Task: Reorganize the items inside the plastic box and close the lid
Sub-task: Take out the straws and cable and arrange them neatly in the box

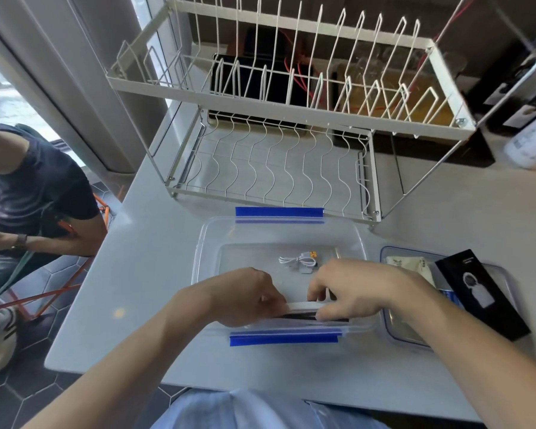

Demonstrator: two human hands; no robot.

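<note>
Head view: both hands reach into the clear plastic box [205, 243] on the bench [155, 230], left hand [245, 297] and right hand [350, 291] each with its grip clamped on one end of a flat white-and-black item [302, 311]. Just beyond the grip a coiled white cable [297, 260] lies on the box floor; right of it the lid [393, 329] carries a black carton [480, 292]

The grey table [143, 274] bears plastic box [205, 239], lid [393, 332], dish rack [273, 193].
</note>
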